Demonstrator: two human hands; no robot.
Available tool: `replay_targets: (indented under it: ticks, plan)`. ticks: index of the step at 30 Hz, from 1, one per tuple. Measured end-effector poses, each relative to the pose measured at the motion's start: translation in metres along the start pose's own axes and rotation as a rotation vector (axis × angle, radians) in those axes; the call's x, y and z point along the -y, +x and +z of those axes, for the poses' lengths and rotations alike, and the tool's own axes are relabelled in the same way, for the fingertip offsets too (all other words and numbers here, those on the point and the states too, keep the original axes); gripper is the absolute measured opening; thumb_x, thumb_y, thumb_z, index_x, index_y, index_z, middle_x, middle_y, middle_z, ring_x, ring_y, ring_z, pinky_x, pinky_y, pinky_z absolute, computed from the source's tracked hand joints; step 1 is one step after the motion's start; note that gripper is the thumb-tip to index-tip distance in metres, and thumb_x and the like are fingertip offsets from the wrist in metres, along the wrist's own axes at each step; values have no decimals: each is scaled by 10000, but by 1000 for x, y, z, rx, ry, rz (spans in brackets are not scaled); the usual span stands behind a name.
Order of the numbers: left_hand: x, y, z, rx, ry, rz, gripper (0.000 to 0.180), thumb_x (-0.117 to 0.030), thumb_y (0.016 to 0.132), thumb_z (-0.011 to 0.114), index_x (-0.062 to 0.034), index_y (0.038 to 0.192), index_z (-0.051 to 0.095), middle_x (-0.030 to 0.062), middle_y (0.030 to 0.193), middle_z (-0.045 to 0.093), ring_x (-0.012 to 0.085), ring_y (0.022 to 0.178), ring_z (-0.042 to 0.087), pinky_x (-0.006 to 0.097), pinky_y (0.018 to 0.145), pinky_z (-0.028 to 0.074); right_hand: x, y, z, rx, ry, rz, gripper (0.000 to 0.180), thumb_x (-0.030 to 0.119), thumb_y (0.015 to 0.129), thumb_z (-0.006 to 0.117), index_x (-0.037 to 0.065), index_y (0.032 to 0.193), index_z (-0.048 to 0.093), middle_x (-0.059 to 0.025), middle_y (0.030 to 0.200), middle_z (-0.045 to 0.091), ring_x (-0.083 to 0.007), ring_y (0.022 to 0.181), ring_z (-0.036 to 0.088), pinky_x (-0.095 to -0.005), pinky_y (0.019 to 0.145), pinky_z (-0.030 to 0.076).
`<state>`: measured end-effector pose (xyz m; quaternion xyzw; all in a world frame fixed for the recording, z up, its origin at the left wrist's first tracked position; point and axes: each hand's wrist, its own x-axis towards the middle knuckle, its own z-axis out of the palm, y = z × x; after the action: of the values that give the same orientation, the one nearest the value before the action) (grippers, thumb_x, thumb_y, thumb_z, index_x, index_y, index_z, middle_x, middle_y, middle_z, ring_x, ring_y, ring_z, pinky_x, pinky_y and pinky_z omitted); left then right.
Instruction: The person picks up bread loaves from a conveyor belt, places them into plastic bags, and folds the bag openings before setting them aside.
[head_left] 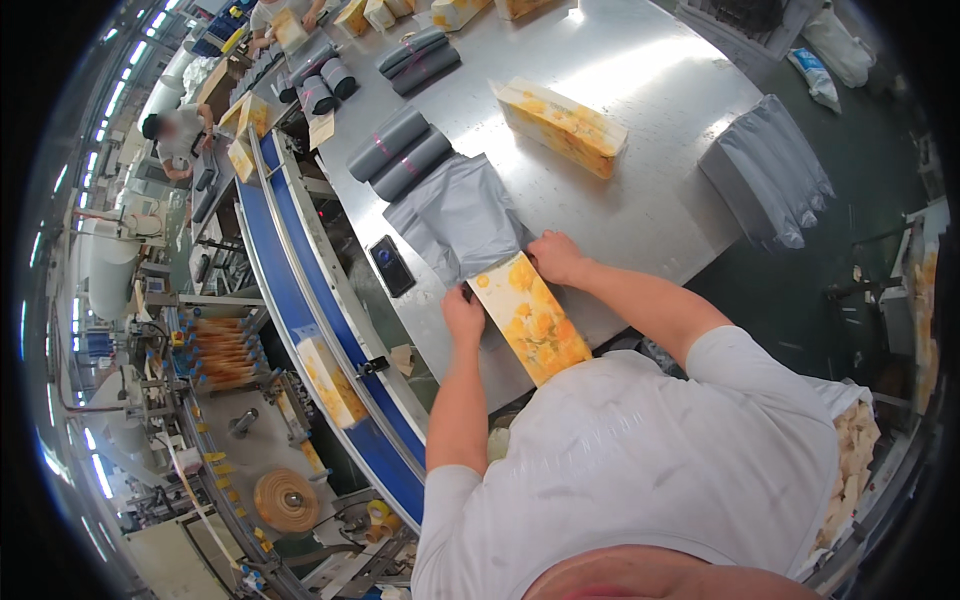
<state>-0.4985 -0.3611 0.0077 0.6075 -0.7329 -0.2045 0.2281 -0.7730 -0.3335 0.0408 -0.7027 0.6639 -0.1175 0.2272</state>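
Note:
A long white pack with yellow flowers (530, 322) lies between my hands, its near end against my shirt. Its far end meets the mouth of a grey plastic bag (462, 215) spread on the metal table; how far it reaches inside is hidden. My left hand (463, 315) is closed on the bag's edge at the pack's left side. Closed as well, my right hand (556, 258) grips the bag's edge at the right corner; its fingertips are partly hidden. Beside the bag, to the left, lies a black phone (390, 266).
Rolls of grey bags (400, 152) lie beyond the bag. Another floral pack (565, 127) rests farther right, and a stack of grey bags (765, 170) sits at the table's right edge. Along the left runs a blue conveyor (283, 270) carrying a floral pack (330, 382). Co-workers (185, 140) are farther back.

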Motion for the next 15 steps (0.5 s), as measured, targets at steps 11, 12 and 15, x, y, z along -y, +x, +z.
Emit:
replay_targets:
  ticks: [11,12,15]
  plan:
    - [33,-161,-13,914,51,132,210,-214,875,686,-18,926,742,245,931,730,453,896,702,543,769,551,9,-165,13,588,96,-46,227,232,852,681,75,982,782,-207,955,759,-417,924,726,-500,806,578]
    - [28,-158,-13,664,-123,7,199,-204,879,697,-10,911,732,244,905,723,446,868,700,536,755,545,5,-161,21,376,261,85,199,205,834,687,83,953,791,-201,965,764,-407,916,730,-491,792,584]
    - [23,-125,-18,266,-428,-169,194,-175,891,730,15,876,697,233,822,697,417,785,685,498,707,530,-10,-131,32,-8,386,232,163,161,806,705,86,920,794,-176,984,775,-387,905,738,-478,768,593]
